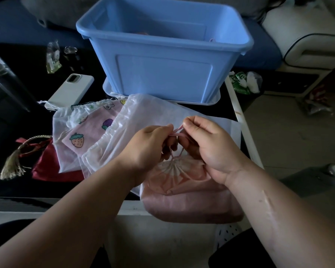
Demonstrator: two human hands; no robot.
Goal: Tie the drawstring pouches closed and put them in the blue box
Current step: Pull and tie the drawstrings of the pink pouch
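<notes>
Lying at the far left of the dark table (14, 188) is a red pouch (45, 167), with a phone (72, 89) behind it. A strawberry pouch (85, 130) and a white pouch (135, 115) are heaped beside it, and the blue box (162, 55) is set just behind; its contents can hardly be made out. A pink cord (175, 133) is pinched by the left hand (149, 144) and the right hand (211, 144) above the gathered mouth of a pink pouch (182, 190), which is rested at the table's near edge.

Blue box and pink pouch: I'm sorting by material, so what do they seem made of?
Blue box: moulded rigid plastic, smooth semi-matte, judging by its rolled rim and recessed side panel. Pink pouch: probably soft, slightly shiny fabric; its cinched mouth gathers into fine pleats.
</notes>
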